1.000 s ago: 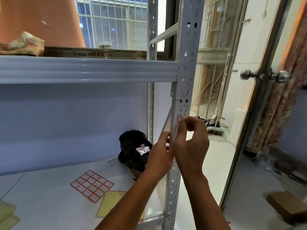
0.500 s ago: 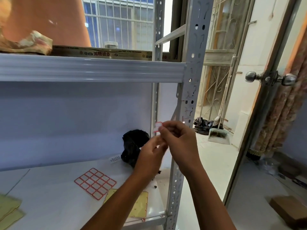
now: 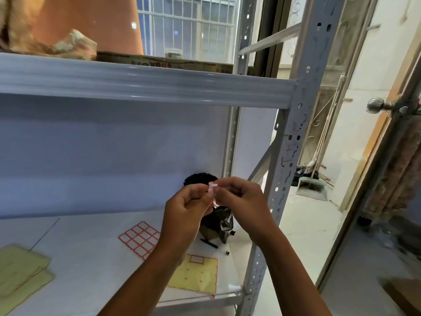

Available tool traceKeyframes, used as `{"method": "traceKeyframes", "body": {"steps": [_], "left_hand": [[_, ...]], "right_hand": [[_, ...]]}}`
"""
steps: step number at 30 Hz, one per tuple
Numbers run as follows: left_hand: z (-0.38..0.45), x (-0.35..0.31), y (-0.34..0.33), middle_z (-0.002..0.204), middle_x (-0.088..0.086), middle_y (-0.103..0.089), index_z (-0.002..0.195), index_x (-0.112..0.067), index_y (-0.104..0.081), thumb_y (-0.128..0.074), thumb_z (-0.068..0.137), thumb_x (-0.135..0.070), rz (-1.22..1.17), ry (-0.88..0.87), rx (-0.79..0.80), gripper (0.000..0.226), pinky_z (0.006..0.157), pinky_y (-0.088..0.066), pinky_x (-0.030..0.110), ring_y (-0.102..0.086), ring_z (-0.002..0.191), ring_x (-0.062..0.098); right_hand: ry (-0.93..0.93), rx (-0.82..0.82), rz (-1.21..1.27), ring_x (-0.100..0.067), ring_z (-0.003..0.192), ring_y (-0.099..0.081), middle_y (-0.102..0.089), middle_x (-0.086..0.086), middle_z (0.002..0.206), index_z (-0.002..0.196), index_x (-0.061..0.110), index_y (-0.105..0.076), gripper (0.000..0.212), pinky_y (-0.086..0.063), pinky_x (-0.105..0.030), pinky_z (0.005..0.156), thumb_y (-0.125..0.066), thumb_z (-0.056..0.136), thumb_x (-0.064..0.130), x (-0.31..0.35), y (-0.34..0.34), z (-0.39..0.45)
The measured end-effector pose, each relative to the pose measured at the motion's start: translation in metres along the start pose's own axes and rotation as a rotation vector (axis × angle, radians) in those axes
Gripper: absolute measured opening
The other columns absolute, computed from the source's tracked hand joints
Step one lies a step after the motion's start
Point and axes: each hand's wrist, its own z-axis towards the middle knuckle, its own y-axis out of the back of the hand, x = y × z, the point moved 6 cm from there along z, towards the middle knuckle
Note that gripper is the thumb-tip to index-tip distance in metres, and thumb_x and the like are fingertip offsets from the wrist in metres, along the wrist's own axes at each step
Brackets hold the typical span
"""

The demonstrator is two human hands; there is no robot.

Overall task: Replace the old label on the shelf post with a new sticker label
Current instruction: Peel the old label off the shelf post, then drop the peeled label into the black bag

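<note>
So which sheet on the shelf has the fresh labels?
Look at the white lower shelf board, just left of the left hand. The red-grid sticker sheet lies flat there. Unlike the yellow backing sheet nearer the grey post, its grid looks full.

shelf post: pale grey, rows of dark punched holes, red scrawl marks | peeled label: white, pinkish-red edge | sticker sheet: white cells in red-bordered grid | backing sheet: yellow, 1 red-bordered label left | bag: glossy black | pen: black
</note>
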Motion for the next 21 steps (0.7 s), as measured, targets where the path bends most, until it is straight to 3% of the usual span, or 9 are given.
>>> {"method": "traceKeyframes", "body": {"steps": [4, 7, 11, 16, 19, 21], "left_hand": [[0.002, 0.004, 0.010, 0.086, -0.019, -0.076, 0.096, -0.029, -0.071, -0.072, 0.086, -0.040, 0.137, -0.035, -0.033, 0.015, 0.065, -0.056, 0.014, -0.073, 0.083, 0.002], [0.006, 0.016, 0.014, 0.081, -0.012, -0.076, 0.091, -0.028, -0.072, -0.075, 0.083, -0.042, 0.221, -0.043, -0.022, 0.017, 0.066, -0.058, 0.017, -0.073, 0.079, 0.005], [0.014, 0.039, 0.018, 0.082, -0.009, -0.076, 0.092, -0.026, -0.073, -0.077, 0.083, -0.037, 0.287, -0.002, 0.029, 0.015, 0.069, -0.058, 0.018, -0.072, 0.080, 0.005], [0.028, 0.069, 0.023, 0.097, -0.005, -0.078, 0.105, -0.023, -0.075, -0.070, 0.091, -0.026, 0.199, 0.139, 0.043, 0.015, 0.081, -0.061, 0.025, -0.074, 0.093, 0.008], [0.037, 0.078, 0.035, 0.100, -0.004, -0.076, 0.106, -0.026, -0.074, -0.064, 0.095, -0.019, 0.139, 0.200, -0.043, 0.016, 0.072, -0.060, 0.020, -0.073, 0.093, 0.010], [0.041, 0.080, 0.041, 0.102, -0.007, -0.074, 0.107, -0.025, -0.073, -0.061, 0.096, -0.014, 0.144, 0.216, -0.065, 0.020, 0.062, -0.056, 0.014, -0.071, 0.095, 0.012]], "right_hand": [[-0.105, 0.027, 0.022, -0.010, 0.088, -0.078, -0.081, 0.008, 0.089, 0.101, 0.025, -0.078, 0.009, -0.063, -0.023, 0.077, -0.074, 0.094, 0.028, -0.016, -0.008, 0.000], [-0.223, -0.006, 0.101, -0.013, 0.086, -0.080, -0.082, 0.000, 0.089, 0.115, 0.021, -0.068, 0.031, -0.063, -0.024, 0.076, -0.081, 0.088, 0.028, -0.036, -0.012, -0.001], [-0.302, -0.025, 0.139, -0.015, 0.088, -0.080, -0.082, -0.004, 0.089, 0.102, 0.011, -0.077, 0.013, -0.062, -0.023, 0.076, -0.078, 0.092, 0.019, -0.068, -0.015, 0.000], [-0.409, -0.276, 0.154, -0.017, 0.088, -0.077, -0.079, -0.007, 0.093, 0.096, 0.012, -0.079, 0.008, -0.060, -0.020, 0.070, -0.075, 0.094, 0.018, -0.121, -0.022, 0.014], [-0.410, -0.483, -0.056, -0.017, 0.080, -0.073, -0.078, -0.003, 0.086, 0.088, 0.019, -0.079, 0.005, -0.057, -0.025, 0.068, -0.076, 0.091, 0.020, -0.146, -0.014, 0.043], [-0.390, -0.529, -0.187, -0.014, 0.076, -0.069, -0.078, -0.004, 0.086, 0.089, 0.016, -0.080, 0.006, -0.051, -0.025, 0.065, -0.077, 0.091, 0.021, -0.156, -0.009, 0.070]]}}
